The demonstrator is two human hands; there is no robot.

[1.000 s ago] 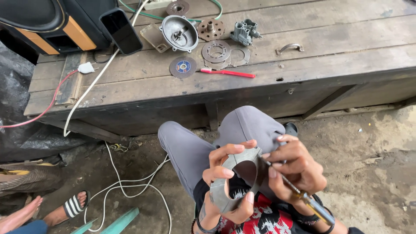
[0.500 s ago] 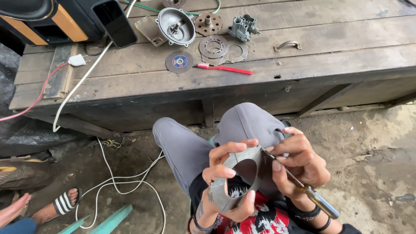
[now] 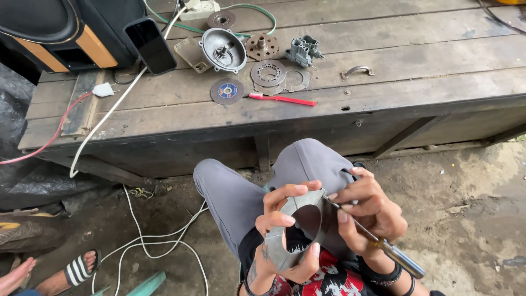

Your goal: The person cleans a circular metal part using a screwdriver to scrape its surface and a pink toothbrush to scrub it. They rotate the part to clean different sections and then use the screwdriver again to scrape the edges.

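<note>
My left hand [image 3: 285, 227] grips a grey metal ring-shaped housing [image 3: 298, 225] with a large round hole, held over my lap. My right hand [image 3: 367, 211] holds a screwdriver [image 3: 383, 249] with a dark handle, its thin shaft pressed against the housing's upper right edge. My knees in grey trousers [image 3: 257, 181] sit below the wooden bench [image 3: 416, 66].
On the bench lie a round metal cover [image 3: 222, 50], toothed plates [image 3: 268, 72], a small carburettor-like part [image 3: 303, 50], a grinding disc [image 3: 227, 91], a red toothbrush [image 3: 282, 99], a metal handle [image 3: 356, 70] and a black phone [image 3: 151, 46]. Cables trail onto the dirt floor. Another person's sandalled foot [image 3: 74, 271] is at lower left.
The view has tilted down slightly, so the bench items sit lower in view. Both hands keep the same hold on the housing and the screwdriver, which shifted slightly.
</note>
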